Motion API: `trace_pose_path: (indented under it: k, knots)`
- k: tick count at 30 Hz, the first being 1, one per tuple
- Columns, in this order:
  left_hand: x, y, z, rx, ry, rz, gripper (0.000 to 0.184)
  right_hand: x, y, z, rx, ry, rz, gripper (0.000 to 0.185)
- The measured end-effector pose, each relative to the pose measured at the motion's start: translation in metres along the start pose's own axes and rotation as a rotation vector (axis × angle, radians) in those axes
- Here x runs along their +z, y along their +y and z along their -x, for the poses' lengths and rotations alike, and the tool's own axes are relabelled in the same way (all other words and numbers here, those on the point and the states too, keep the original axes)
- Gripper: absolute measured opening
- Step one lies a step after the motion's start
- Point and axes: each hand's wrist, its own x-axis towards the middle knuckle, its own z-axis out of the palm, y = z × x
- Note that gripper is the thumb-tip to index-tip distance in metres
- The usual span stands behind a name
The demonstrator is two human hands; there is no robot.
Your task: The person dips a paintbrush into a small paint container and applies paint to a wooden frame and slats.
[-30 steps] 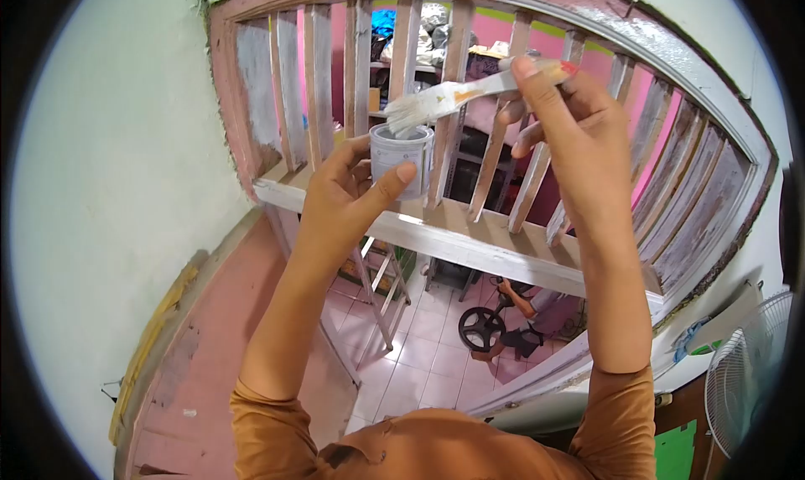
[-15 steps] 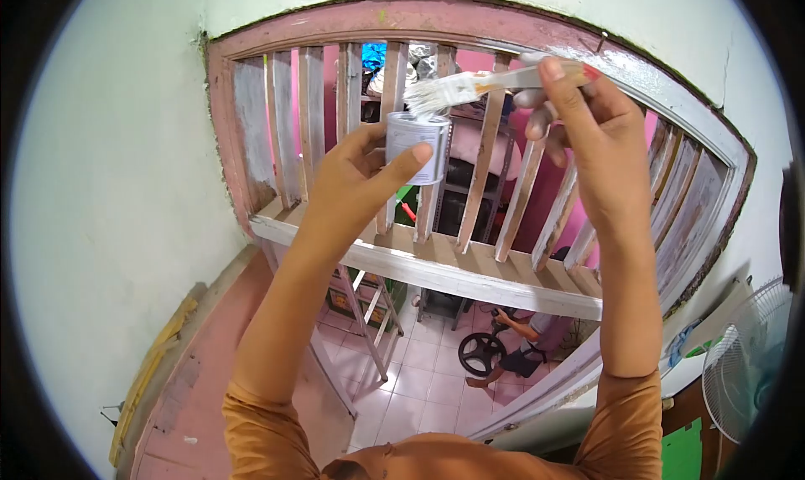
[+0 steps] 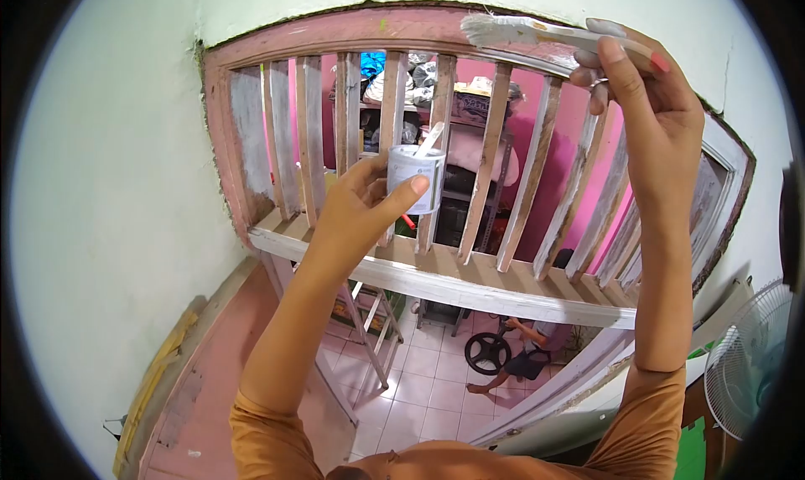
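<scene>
Pale green wall (image 3: 109, 161) seen left of left hand (image 3: 369, 199); same pale finish carried above right hand (image 3: 650, 86). Pink wall (image 3: 549, 186) seen beyond and between both hands. Metal shelving (image 3: 501, 178) placed behind left hand, loaded with white bags (image 3: 425, 73) and a blue bundle (image 3: 371, 63) on top. Tiled floor (image 3: 428, 388) laid well below both hands, pale pink, brightly lit in one patch. Ladder (image 3: 365, 337) stood on it, below left hand. Scuffed pink surface (image 3: 210, 388) seen lower left of left hand, edged by a yellowish strip (image 3: 159, 371). White-grilled fan (image 3: 746, 358) parked below and right of right hand, near a green panel (image 3: 692, 451).
</scene>
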Motion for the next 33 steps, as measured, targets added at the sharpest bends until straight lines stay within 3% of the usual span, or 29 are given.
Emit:
trace_pose_path:
  k: [7, 10, 12, 15, 21, 27, 33]
  knots:
    - [0.0, -0.007, 0.022, -0.01, 0.005, 0.046, 0.064, 0.003, 0.016, -0.001, -0.131, -0.056, -0.019, 0.023]
    - [-0.002, -0.014, 0.036, -0.046, 0.01, 0.09, 0.064, -0.003, 0.016, -0.002, -0.161, -0.088, 0.115, 0.02]
    - [-0.005, -0.021, 0.046, -0.023, -0.021, 0.109, 0.064, -0.012, 0.02, -0.004, -0.343, -0.085, 0.321, 0.02]
    - [-0.01, -0.03, 0.064, 0.003, -0.019, 0.092, 0.064, -0.027, 0.018, -0.002, -0.433, -0.112, 0.536, 0.022]
    - [-0.027, -0.037, 0.11, -0.025, -0.017, 0.057, 0.065, -0.044, 0.008, 0.017, -0.455, -0.045, 0.591, 0.022]
    - [-0.021, -0.043, 0.132, -0.063, -0.054, 0.066, 0.064, -0.009, 0.017, 0.017, -0.603, -0.117, 0.507, 0.03]
    - [-0.011, -0.057, 0.149, -0.093, -0.123, 0.121, 0.061, -0.014, 0.029, 0.017, -0.55, -0.034, 0.574, 0.034]
